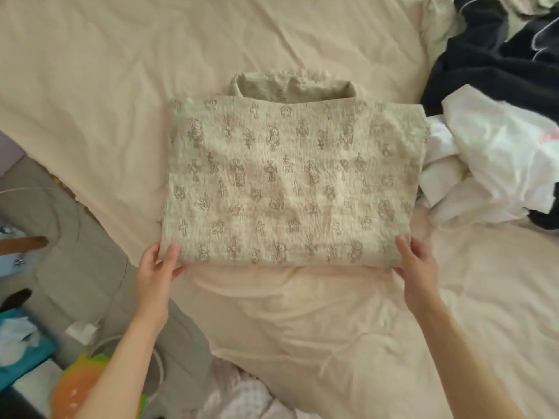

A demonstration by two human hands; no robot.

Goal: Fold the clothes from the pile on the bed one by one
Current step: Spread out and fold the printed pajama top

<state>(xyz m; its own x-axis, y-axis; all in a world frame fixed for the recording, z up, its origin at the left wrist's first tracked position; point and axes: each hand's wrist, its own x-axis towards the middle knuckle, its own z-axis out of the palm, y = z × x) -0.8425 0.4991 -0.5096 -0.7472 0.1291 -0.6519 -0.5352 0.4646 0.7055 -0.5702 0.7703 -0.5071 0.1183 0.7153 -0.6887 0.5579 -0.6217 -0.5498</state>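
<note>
Two hands on this one: left hand [157,269] pinches the near left corner of the folded patterned top [290,182], thumb on top. That top lies flat on the cream bedsheet [90,71] between both hands. Right hand [416,261] grips the near right corner, and beyond it sits the clothes pile [499,131].

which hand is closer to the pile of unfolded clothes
Right. The right hand grips the patterned garment's near right corner, just below the pile. The left hand holds the opposite corner, the garment's whole width farther away.
</note>
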